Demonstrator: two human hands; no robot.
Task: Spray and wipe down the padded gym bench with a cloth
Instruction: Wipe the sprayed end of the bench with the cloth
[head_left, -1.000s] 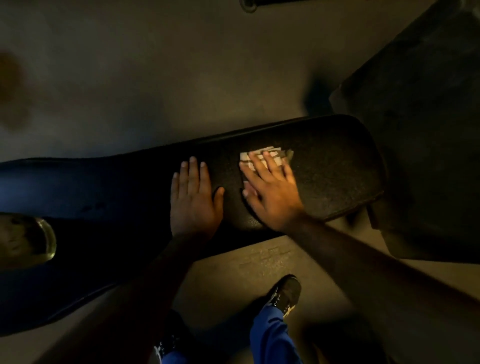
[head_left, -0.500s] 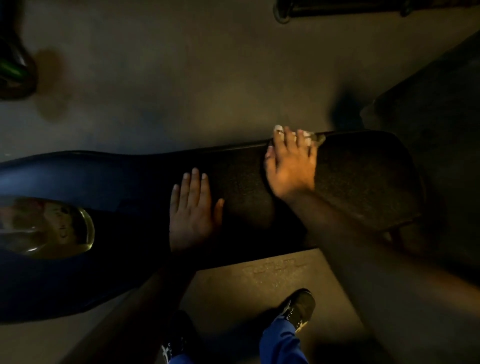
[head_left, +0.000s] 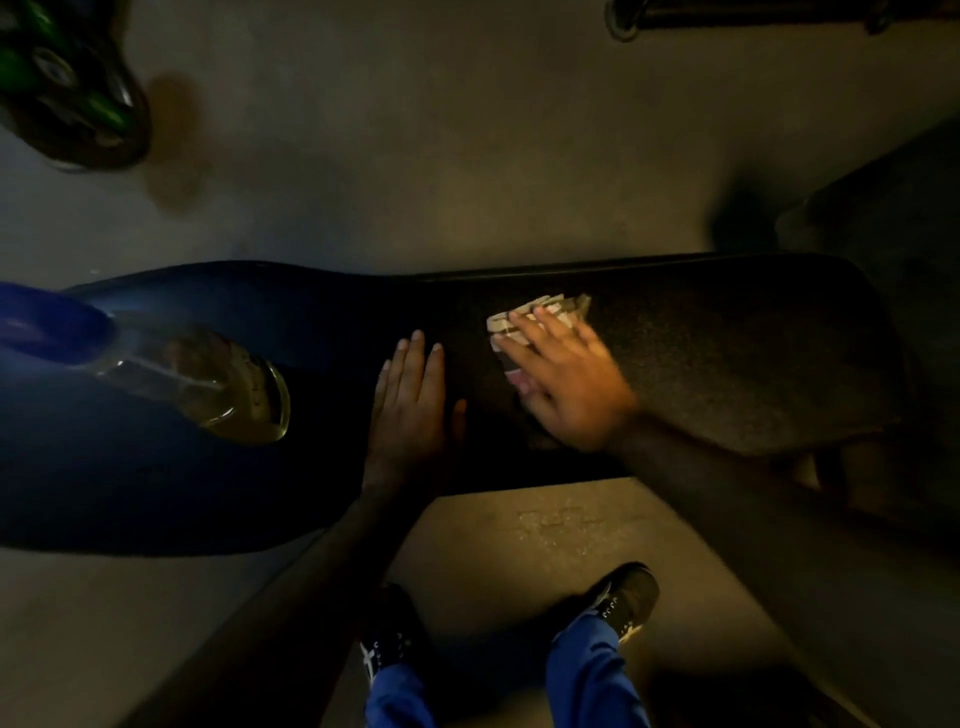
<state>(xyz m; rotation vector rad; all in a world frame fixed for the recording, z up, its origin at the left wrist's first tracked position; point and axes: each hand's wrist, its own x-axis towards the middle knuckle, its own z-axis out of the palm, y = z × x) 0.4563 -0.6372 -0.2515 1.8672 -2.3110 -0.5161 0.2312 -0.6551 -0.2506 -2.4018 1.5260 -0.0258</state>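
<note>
A long dark padded bench (head_left: 727, 364) runs across the middle of the view. My right hand (head_left: 566, 379) presses flat on a pale checked cloth (head_left: 530, 317) on the bench top, and only the cloth's far edge shows past my fingers. My left hand (head_left: 410, 405) lies flat and open on the padding just left of it, holding nothing. A clear spray bottle (head_left: 208, 384) with yellowish liquid lies on its side on the bench's left part, blue head pointing left.
A dark green-marked weight (head_left: 67, 88) sits on the floor at the far left. A black bar (head_left: 753, 15) crosses the top right. Another dark pad or platform (head_left: 893, 208) stands at the right. My two shoes (head_left: 623, 597) stand on the floor before the bench.
My right hand has slid the cloth back from the bench's far edge toward the middle of the pad. My left hand has stayed put. The view has shifted, showing more of the bottle.
</note>
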